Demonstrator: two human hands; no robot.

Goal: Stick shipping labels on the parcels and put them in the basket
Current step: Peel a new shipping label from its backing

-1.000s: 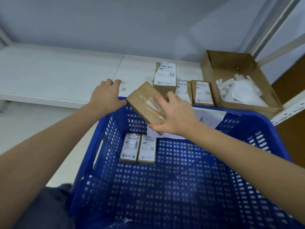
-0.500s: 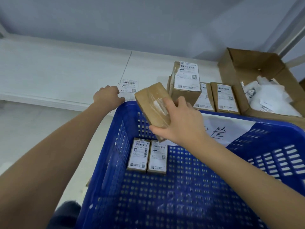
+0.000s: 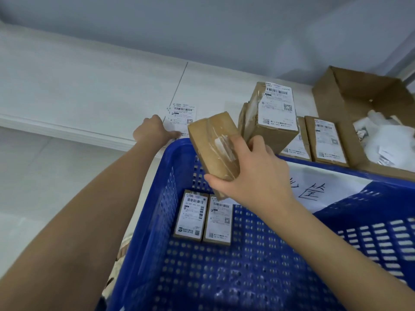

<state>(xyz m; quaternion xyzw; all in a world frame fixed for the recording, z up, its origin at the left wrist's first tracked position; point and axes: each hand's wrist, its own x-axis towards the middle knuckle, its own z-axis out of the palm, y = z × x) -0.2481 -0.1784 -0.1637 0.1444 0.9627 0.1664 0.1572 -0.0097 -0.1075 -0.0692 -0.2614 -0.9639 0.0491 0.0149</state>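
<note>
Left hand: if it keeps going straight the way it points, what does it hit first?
The left hand points away across the white shelf, and the loose shipping label lies flat right at its fingers. That is what it meets first; it may already touch the near edge, contact is unclear.

Parcel packing room: labelled parcels, blue basket, white shelf.

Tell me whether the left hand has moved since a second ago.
Yes: the left hand has left the basket rim and reached forward onto the shelf, at the loose label.
</note>
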